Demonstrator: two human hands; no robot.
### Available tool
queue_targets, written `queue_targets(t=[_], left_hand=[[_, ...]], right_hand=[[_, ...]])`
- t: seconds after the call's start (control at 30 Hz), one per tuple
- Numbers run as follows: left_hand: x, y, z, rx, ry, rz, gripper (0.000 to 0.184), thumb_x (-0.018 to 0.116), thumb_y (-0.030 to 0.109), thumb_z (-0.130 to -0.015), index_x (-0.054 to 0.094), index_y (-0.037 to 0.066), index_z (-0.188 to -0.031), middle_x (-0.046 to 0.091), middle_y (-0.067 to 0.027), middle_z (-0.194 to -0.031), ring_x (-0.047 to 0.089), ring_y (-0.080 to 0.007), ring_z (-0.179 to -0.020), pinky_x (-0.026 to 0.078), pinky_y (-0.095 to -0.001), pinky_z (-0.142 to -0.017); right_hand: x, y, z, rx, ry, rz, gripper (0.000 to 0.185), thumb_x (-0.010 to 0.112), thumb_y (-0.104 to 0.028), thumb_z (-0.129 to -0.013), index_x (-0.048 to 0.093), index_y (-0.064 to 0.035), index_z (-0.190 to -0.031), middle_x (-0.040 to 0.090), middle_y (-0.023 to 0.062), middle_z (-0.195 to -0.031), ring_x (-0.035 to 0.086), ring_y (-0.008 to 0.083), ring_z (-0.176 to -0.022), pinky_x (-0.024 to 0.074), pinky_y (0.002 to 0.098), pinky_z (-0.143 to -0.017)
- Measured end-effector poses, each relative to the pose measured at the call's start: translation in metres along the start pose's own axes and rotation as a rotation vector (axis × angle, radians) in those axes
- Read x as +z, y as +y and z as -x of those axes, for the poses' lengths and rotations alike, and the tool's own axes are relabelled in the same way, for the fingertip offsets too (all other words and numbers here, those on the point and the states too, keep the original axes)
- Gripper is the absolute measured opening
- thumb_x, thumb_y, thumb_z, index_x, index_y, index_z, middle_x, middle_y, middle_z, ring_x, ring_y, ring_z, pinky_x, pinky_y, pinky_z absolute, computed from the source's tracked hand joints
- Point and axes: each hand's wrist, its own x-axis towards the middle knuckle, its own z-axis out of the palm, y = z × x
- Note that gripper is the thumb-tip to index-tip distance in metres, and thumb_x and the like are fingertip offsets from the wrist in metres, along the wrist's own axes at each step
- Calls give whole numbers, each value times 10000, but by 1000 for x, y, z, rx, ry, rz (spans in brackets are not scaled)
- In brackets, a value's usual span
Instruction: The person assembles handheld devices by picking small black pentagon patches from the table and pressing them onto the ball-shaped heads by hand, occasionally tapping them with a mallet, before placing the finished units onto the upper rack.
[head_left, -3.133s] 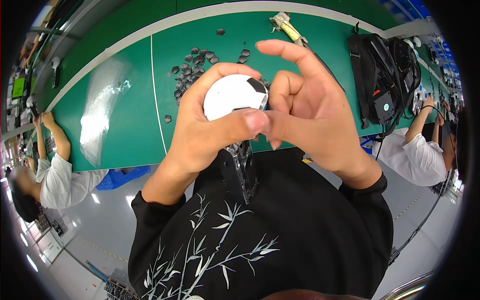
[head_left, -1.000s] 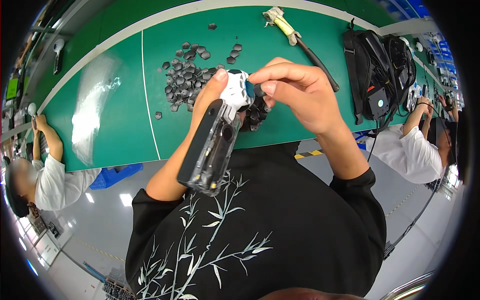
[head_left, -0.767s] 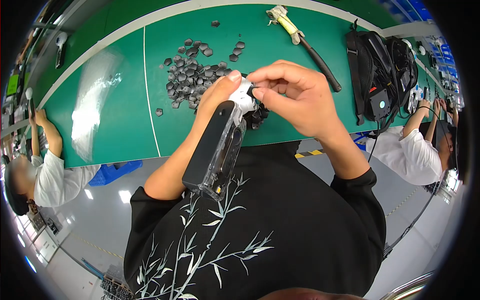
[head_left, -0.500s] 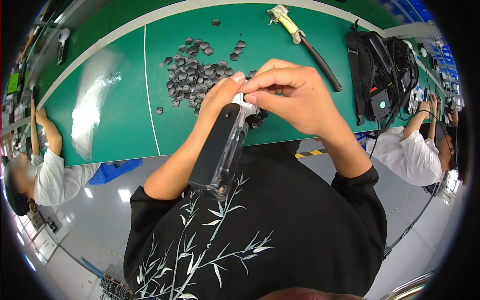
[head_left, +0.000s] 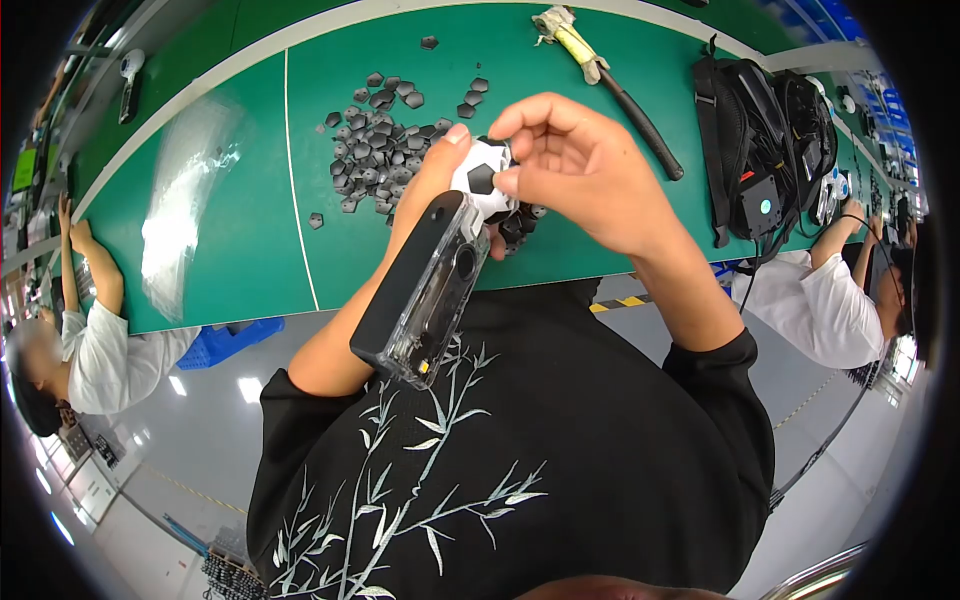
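A white soccer-ball-shaped head (head_left: 488, 157) with black pentagon patches tops a long black device (head_left: 405, 275) with a clear side. My left hand (head_left: 428, 180) is wrapped round the ball end, its thumb along the ball's left side; most of its fingers are hidden behind. The device's long body hangs down toward my shirt. At the ball's right, the thumb of my right hand (head_left: 585, 170) touches a black patch, while its index finger arches above, apart from the thumb. Many loose black pentagon pieces (head_left: 375, 150) lie in a pile beyond my left hand.
On the green table (head_left: 250, 250) lie a hammer (head_left: 635, 115) with a wrapped head, at the back right, and clear plastic film (head_left: 185, 200) at the left. A black backpack (head_left: 750, 150) with cables stands at the right. Other people sit at both sides.
My right fingers have spread from a pinch at the ball, and its index finger has lifted. The device has turned, showing more of the ball and clear side; its lower end has swung left.
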Motion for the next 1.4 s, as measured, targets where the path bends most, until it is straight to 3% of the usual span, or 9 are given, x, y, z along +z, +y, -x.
queue_targets(t=[0.23, 0.37, 0.57, 0.73, 0.9, 1.03, 1.13, 1.2, 1.4], left_hand=[[8, -7, 1, 222, 35, -80, 551, 543, 407, -931, 449, -18, -1269, 586, -159, -1039, 598, -167, -810, 528, -268, -679], [7, -9, 5, 532, -145, -201, 717, 659, 243, -861, 288, 13, -1430, 527, -198, -1176, 601, -201, -827, 545, -273, -596], [24, 6, 22, 402, -288, -148, 885, 719, 29, -754, 210, 51, -1479, 497, -218, -1220, 602, -214, -809, 546, -276, -539], [23, 9, 27, 316, -295, -66, 929, 703, -94, -705, 217, 72, -1479, 510, -212, -1208, 604, -211, -777, 554, -287, -551], [20, 6, 25, 384, -333, -115, 875, 698, -69, -729, 238, 53, -1463, 517, -211, -1198, 610, -219, -745, 552, -292, -535], [13, 1, 18, 327, -328, -28, 736, 690, 117, -814, 296, 37, -1430, 526, -213, -1181, 618, -245, -741, 552, -303, -523], [-4, 3, 8, 330, -357, 121, 692, 654, 240, -843, 322, 33, -1414, 525, -221, -1182, 624, -263, -746, 554, -318, -522], [-14, 4, 5, 332, -383, 270, 678, 619, 363, -873, 348, 28, -1397, 524, -230, -1183, 629, -282, -751, 556, -334, -521], [-22, 5, -2, 325, -318, 431, 706, 559, 505, -872, 388, 36, -1372, 521, -242, -1192, 638, -316, -781, 563, -373, -526]], right_hand=[[19, -7, 1, 118, 28, 12, 566, 772, -13, -769, 550, -63, -1287, 598, 77, -992, 572, 121, -836, 474, 215, -775], [20, 5, 1, -261, 65, 167, 613, 796, -12, -714, 562, -68, -1278, 627, 88, -1090, 594, 155, -918, 484, 249, -832], [20, -18, 10, -131, 25, 279, 672, 798, 14, -661, 560, -66, -1285, 635, 84, -1169, 608, 175, -961, 489, 276, -863], [20, -8, 12, -355, 41, 416, 728, 795, 26, -635, 544, -65, -1312, 636, 81, -1189, 609, 171, -970, 491, 284, -875], [19, -17, 12, -381, 13, 398, 711, 793, 38, -640, 555, -62, -1302, 636, 92, -1172, 611, 175, -983, 492, 285, -885], [7, -25, 13, -36, -121, 28, 654, 779, 52, -657, 574, -49, -1270, 640, 97, -1128, 607, 167, -958, 494, 274, -872], [-19, 7, 15, -112, -31, -92, 549, 752, 45, -705, 600, -32, -1227, 637, 100, -1073, 594, 162, -941, 497, 282, -835], [-37, 23, 19, 116, 123, 519, 447, 717, 2, -767, 619, -46, -1201, 632, 73, -1007, 588, 163, -878, 493, 300, -783], [-28, 60, 34, 62, 137, 947, 303, 697, -45, -805, 645, -60, -1103, 611, 62, -929, 583, 192, -799, 486, 318, -737]])
